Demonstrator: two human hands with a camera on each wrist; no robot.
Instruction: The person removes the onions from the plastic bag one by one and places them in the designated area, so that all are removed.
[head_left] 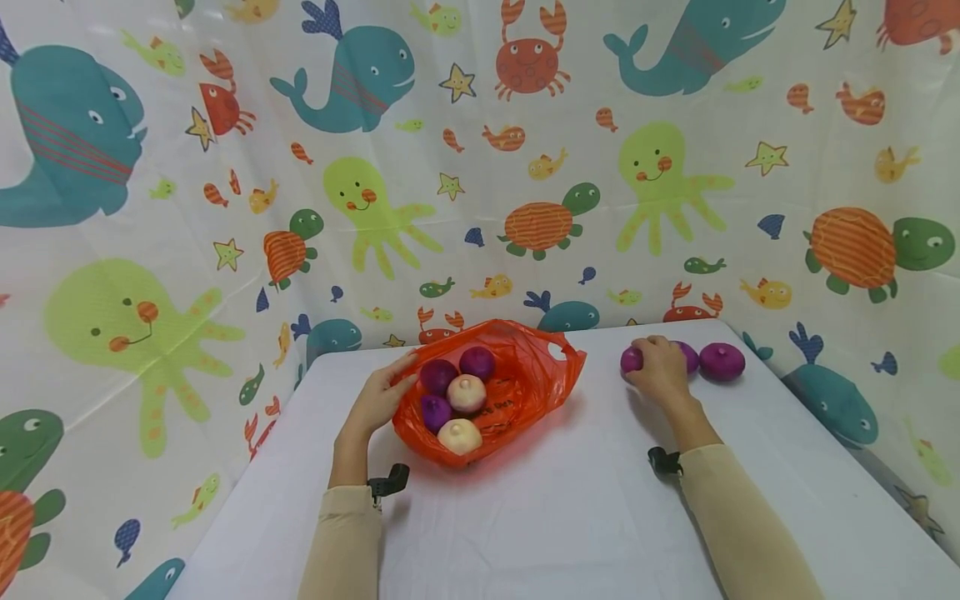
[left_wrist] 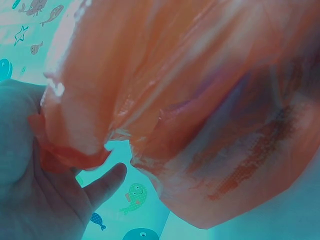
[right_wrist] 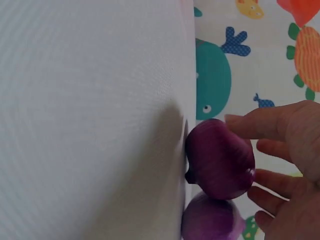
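An orange-red plastic bag (head_left: pixel 517 417) lies on the table with its mouth spread. Inside it are several onions, purple ones (head_left: pixel 438 377) and pale ones (head_left: pixel 460 436). My left hand (head_left: pixel 380 400) holds the bag's left rim; in the left wrist view the crumpled plastic edge (left_wrist: pixel 75 157) passes between thumb and fingers. On the right, my right hand (head_left: pixel 662 367) grips a purple onion (right_wrist: pixel 220 159), thumb on one side and fingertips on the other. That onion appears at or just above the tabletop. Another purple onion (right_wrist: pixel 212 217) sits right beside it, partly covered by the hand in the head view.
A further purple onion (head_left: pixel 722 362) stands at the right end of the row, near the table's back edge. The white table (head_left: pixel 555 517) runs up to a curtain (head_left: pixel 465 208) printed with sea animals, behind and at both sides.
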